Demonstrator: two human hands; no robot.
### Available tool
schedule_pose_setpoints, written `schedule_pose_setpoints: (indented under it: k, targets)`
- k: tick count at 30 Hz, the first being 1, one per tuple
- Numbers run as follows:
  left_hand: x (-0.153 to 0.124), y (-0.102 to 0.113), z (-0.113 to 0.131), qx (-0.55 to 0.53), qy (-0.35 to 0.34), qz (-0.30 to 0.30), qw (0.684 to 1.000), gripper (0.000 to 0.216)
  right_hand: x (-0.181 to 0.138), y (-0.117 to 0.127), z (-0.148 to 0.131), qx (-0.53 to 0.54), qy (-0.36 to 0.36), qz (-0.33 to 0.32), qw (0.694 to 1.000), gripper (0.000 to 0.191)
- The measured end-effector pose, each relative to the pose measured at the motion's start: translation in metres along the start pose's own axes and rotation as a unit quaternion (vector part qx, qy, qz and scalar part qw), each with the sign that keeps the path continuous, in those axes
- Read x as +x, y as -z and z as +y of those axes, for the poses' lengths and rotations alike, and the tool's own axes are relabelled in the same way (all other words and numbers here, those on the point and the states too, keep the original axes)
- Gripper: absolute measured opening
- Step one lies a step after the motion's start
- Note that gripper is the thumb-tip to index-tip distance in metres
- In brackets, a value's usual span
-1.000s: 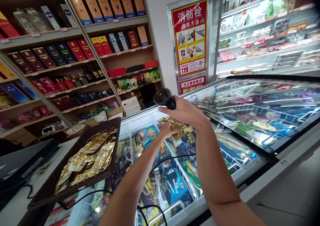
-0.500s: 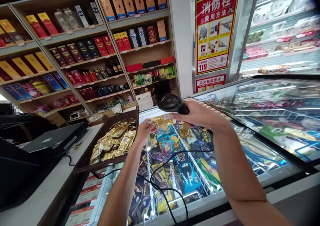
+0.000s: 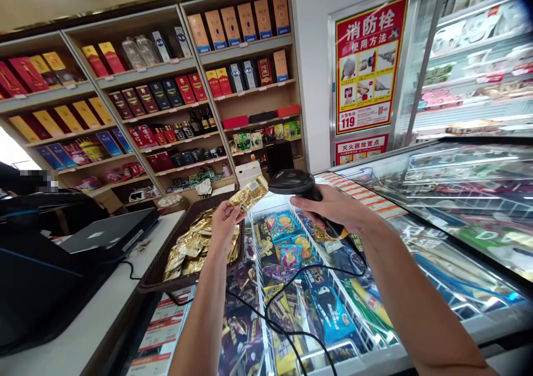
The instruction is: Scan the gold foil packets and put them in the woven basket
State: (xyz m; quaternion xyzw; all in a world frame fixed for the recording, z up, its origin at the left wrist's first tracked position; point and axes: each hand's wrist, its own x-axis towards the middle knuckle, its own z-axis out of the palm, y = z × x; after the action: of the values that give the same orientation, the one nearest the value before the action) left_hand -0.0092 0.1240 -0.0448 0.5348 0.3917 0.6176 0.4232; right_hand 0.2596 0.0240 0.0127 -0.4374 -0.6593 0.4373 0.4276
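Observation:
Pinched in my left hand (image 3: 227, 220) is a gold foil packet (image 3: 250, 194), tilted up to the right, with a white barcode label near its upper end. My right hand (image 3: 337, 206) is wrapped round the handle of a black barcode scanner (image 3: 293, 181). The scanner's head points left, just beside the packet's upper end. Below my left hand stands a dark brown basket (image 3: 152, 279) with many similar gold packets (image 3: 194, 248) in it. Another gold packet (image 3: 322, 234) lies under my right hand, partly hidden by it.
A glass-topped freezer (image 3: 420, 209) holds bagged goods in white wire baskets (image 3: 260, 287). The scanner's black cable (image 3: 287, 287) loops over the glass. A dark laptop-like device (image 3: 108, 231) stands on the left counter. Shelves (image 3: 166, 109) of boxes line the back wall, beside a red poster (image 3: 370, 68).
My left hand has drawn the packet left, away from my right hand, and tilted it. My right hand now grips only the scanner. The view has shifted, too.

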Motion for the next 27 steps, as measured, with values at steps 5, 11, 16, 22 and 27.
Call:
schedule_pose_setpoints:
  k: [5, 11, 16, 22, 27]
  targets:
    - [0.0, 0.001, 0.004, 0.004, -0.001, 0.004, 1.0, 0.045, 0.0, -0.001, -0.001, -0.03, 0.009, -0.001, 1.0, 0.051]
    - [0.0, 0.004, 0.002, 0.006, -0.005, 0.0, 1.0, 0.043, -0.003, -0.001, -0.003, -0.07, 0.018, -0.011, 0.997, 0.05]
    - [-0.001, 0.004, 0.001, 0.007, -0.003, -0.001, 1.0, 0.044, -0.003, -0.002, -0.003, -0.068, 0.014, -0.017, 0.997, 0.048]
    - [0.0, 0.009, 0.004, 0.032, -0.003, 0.001, 0.999, 0.045, -0.003, -0.003, -0.002, -0.062, 0.017, -0.016, 0.998, 0.049]
    - [0.021, 0.061, -0.006, 0.135, -0.001, 0.073, 0.988, 0.047, -0.002, 0.001, 0.003, -0.074, 0.004, -0.004, 0.997, 0.052]
